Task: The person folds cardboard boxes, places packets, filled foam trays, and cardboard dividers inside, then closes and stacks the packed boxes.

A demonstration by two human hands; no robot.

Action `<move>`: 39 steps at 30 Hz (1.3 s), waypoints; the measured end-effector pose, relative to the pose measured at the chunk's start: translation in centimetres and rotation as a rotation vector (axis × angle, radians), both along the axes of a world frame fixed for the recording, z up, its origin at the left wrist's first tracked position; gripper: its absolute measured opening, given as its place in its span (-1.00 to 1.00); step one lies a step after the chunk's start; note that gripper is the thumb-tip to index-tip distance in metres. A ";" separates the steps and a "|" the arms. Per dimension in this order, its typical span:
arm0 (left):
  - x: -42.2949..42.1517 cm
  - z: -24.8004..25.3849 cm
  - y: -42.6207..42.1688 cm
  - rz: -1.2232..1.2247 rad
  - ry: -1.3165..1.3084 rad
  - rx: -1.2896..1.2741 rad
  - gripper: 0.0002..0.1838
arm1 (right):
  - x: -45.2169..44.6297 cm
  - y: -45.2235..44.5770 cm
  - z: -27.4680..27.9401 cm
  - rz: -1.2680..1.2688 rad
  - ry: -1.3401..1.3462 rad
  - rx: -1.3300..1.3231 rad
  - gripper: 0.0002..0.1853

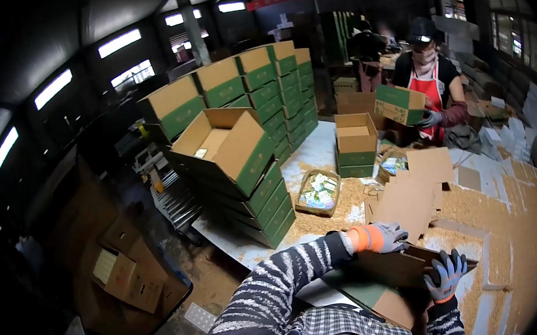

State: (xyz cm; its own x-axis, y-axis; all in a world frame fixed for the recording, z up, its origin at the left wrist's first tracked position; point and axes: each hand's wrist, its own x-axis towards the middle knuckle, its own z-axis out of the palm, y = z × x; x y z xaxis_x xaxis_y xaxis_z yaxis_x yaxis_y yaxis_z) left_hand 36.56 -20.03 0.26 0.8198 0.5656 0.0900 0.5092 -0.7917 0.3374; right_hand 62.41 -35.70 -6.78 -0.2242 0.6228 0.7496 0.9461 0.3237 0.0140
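Close to my body, a green and brown cardboard carton (389,300) lies tilted on the worktable, its dark inner side partly showing. My left hand (386,237), in a grey glove with an orange cuff, curls its fingers over the carton's far edge. At the carton's right side is my right hand (445,275), also gloved, with fingers spread and raised against the edge. Flat brown cardboard pieces (405,200) lie just beyond my left hand. A basket (318,192) of small white and green packets sits farther left.
Stacked green cartons (262,209) rise at the left, the top one open. Another open carton (354,144) stands mid-table. Across the table, a person in a red apron (428,90) holds a green carton (398,105). Wood shavings (496,211) cover much of the table (240,249).
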 end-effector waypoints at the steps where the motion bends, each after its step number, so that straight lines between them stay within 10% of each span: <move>1: 0.1 -0.2 1.2 -0.059 0.114 -0.069 -0.47 | -0.1 -0.3 1.4 0.082 0.006 -0.022 -0.55; 3: -0.7 1.2 3.3 -0.078 0.261 -0.152 -0.52 | 1.5 -0.2 2.5 0.380 0.016 -0.151 -0.63; 6: -3.4 1.8 6.1 0.289 -0.010 -0.410 -0.52 | -0.8 -0.3 4.1 0.549 0.790 -0.264 -0.83; 9: 0.0 -3.5 1.5 0.123 -0.835 -0.152 -0.75 | -4.6 1.6 0.5 0.375 0.381 -0.252 -0.82; 12: 1.2 -6.1 0.0 -0.292 -0.415 -0.031 -0.74 | -6.9 1.1 4.6 0.553 0.008 -0.489 -0.70; 13: 0.9 -8.6 0.9 -0.329 -0.368 0.053 -0.72 | -5.0 0.5 4.5 0.353 -0.026 -0.576 -0.36; 15: 0.1 -10.2 2.4 -0.343 -0.324 0.136 -0.69 | -5.2 0.2 6.6 0.118 0.073 -0.483 -0.34; 16: -0.2 -9.5 2.5 -0.300 -0.129 0.002 -0.65 | -5.2 -0.2 7.4 0.096 0.204 -0.543 -0.33; 17: -0.5 -9.4 2.3 -0.261 0.067 -0.138 -0.61 | -6.0 -0.8 9.7 0.133 0.481 -1.175 -0.33; 20: 0.1 -12.1 3.7 -0.287 -0.202 -0.199 -0.54 | -8.6 -2.1 9.6 0.522 0.058 -1.000 -0.42; 22: -0.7 -9.8 4.7 -0.162 -0.303 -0.920 -0.60 | -7.0 -0.1 9.1 0.387 0.420 -1.318 -0.40; 24: -2.1 -13.0 6.1 -0.070 -0.873 -1.201 -0.54 | -4.3 1.8 5.5 0.377 -0.212 -0.813 -0.35; 26: -4.5 -14.9 5.0 0.299 -1.212 -0.881 -0.43 | -1.1 1.6 1.9 0.352 0.034 -0.844 -0.26; 28: -6.2 -17.2 4.0 0.747 -0.898 -0.433 -0.31 | -0.6 0.7 0.2 0.229 0.233 -0.390 -0.46; 33: -5.7 -3.1 -1.7 0.287 -0.724 -0.586 -0.24 | -4.3 0.8 -2.0 0.328 1.707 -0.197 -0.33; 34: -5.3 -4.2 0.7 0.296 -0.540 -0.531 -0.25 | -4.6 0.0 -5.0 0.074 1.654 -0.341 -0.38; 35: -3.8 0.7 0.5 0.265 -0.458 -0.542 -0.24 | -4.8 -0.5 -6.3 0.038 0.918 -0.530 -0.47; 36: -2.4 1.7 1.3 0.159 -0.382 -0.653 -0.27 | -6.9 0.0 -9.3 0.132 1.697 -0.797 -0.46; 39: 1.0 -2.0 1.5 0.086 0.014 -0.659 -0.36 | -8.2 -0.9 -8.9 0.246 2.565 -1.081 -0.45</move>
State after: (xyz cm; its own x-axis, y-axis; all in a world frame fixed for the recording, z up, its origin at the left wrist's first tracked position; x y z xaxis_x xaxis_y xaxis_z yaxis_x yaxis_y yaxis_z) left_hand 37.51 -18.52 -1.79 0.7676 0.5624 -0.3073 0.5694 -0.3783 0.7298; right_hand 54.24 -36.63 -15.72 -0.1177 0.7966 -0.5929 -0.8440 -0.3948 -0.3629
